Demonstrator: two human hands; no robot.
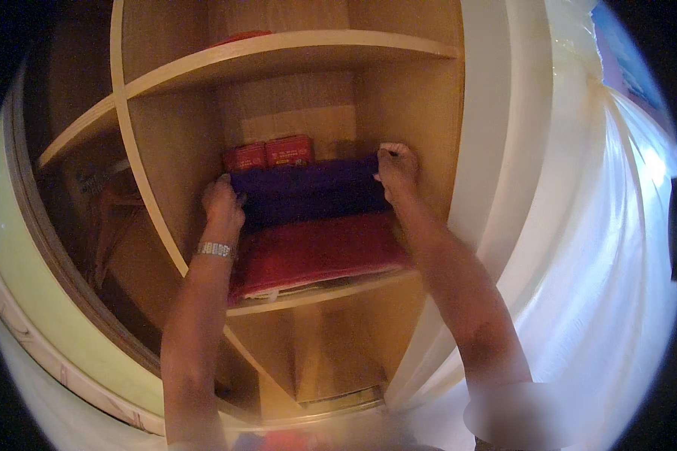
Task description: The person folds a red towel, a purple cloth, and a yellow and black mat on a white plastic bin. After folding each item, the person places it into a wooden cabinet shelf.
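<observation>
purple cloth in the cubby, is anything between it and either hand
Nothing visible is: the left hand and right hand hold the purple cloth at its opposite ends. The red boxes are behind it and the red cloth shows nearer the shelf's front edge.

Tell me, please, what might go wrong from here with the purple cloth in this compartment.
The left hand and right hand grip the purple cloth close to the red boxes, so it might nudge them. The red cloth lies near the shelf's front edge and could slip outward if dragged.
</observation>
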